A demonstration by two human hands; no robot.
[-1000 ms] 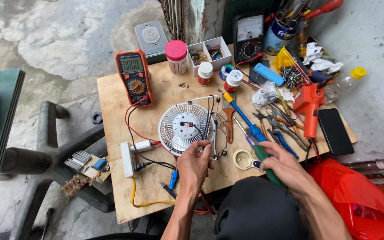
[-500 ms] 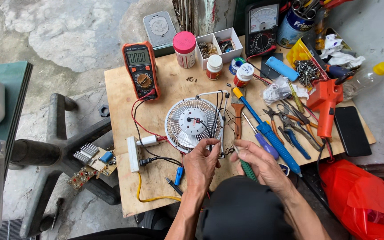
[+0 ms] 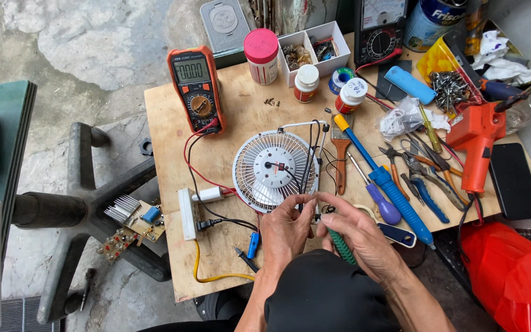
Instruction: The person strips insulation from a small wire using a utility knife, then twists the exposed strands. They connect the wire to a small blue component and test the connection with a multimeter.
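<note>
Nearby, a divided white box (image 3: 313, 48) holds small metal parts.

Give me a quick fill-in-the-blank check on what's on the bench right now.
1. Both hands meet just below the small round white ____, the left hand beside the right hand.
2. The right hand holds a tool with a ____ handle.
3. The digital multimeter has an ____ casing.
4. The jar behind the fan has a ____ lid.

Missing words: fan; green; orange; pink
</note>
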